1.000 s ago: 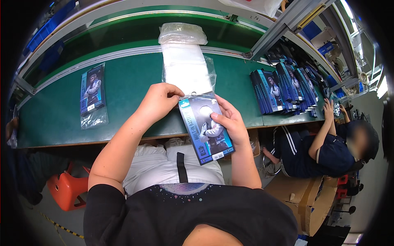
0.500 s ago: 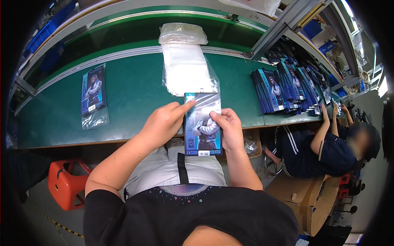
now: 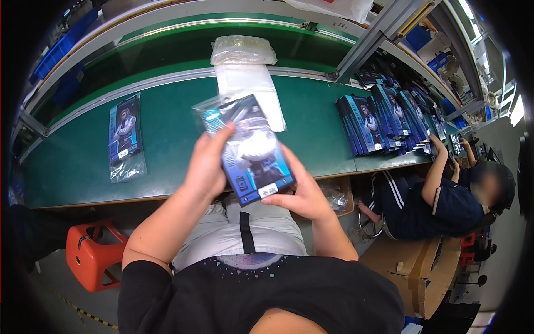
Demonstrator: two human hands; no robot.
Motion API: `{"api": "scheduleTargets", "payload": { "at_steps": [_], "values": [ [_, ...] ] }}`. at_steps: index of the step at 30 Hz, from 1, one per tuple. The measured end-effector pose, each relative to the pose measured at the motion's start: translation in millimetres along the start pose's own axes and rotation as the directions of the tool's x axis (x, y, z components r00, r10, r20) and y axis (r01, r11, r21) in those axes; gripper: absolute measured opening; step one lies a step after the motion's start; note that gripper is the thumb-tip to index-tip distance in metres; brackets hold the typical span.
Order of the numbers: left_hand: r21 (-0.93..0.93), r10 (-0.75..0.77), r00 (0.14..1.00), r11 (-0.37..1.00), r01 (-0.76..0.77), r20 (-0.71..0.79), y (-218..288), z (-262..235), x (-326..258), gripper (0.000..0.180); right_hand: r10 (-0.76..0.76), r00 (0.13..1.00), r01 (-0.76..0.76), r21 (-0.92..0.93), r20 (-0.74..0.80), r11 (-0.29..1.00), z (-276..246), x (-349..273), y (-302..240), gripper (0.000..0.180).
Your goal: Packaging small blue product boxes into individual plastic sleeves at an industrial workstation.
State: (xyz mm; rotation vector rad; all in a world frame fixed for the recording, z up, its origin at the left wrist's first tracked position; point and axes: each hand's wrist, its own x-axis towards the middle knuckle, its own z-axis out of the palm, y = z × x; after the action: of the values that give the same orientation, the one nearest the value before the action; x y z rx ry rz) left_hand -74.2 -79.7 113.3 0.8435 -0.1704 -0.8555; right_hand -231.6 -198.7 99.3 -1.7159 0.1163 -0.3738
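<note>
A flat blue box with a figure printed on it (image 3: 250, 150) is half inside a clear plastic bag and tilted, above the front edge of the green table (image 3: 172, 139). My left hand (image 3: 207, 161) grips the box's left side. My right hand (image 3: 300, 192) holds its lower right corner from below. Behind the box lies a stack of clear plastic bags (image 3: 245, 83) on the table.
A bagged blue box (image 3: 125, 136) lies on the table at the left. A row of upright blue boxes (image 3: 384, 119) stands at the right. A seated person (image 3: 445, 195) works further right. An orange stool (image 3: 92, 253) is under the table, cardboard boxes (image 3: 417, 267) on the floor.
The box has risen from the table's edge and turned, and the clear bag now covers its upper part. Both hands moved up with it.
</note>
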Motion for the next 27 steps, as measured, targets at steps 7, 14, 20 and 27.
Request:
{"api": "scheduleTargets", "payload": {
  "at_steps": [7,14,20,27],
  "values": [
    [0.105,-0.228,0.87,0.974,0.202,0.437,-23,26,-41,0.039,-0.425,0.762,0.336,-0.263,-0.488,0.904,2,1,-20,0.062],
    [0.392,-0.438,0.726,0.886,0.248,0.53,-11,7,-29,0.049,-0.556,0.683,0.388,-0.409,-0.473,0.826,-2,-20,-44,0.024],
    [0.106,-0.341,0.865,0.94,0.326,0.367,-3,-18,-31,0.032,-0.395,0.908,0.419,-0.304,0.14,0.855,29,12,-40,0.045],
    [0.647,0.664,0.739,0.612,-0.455,-0.109,68,-75,-17,0.041,-0.596,0.727,0.283,-0.641,-0.341,0.713,-46,42,-38,0.041]
  ]
}}
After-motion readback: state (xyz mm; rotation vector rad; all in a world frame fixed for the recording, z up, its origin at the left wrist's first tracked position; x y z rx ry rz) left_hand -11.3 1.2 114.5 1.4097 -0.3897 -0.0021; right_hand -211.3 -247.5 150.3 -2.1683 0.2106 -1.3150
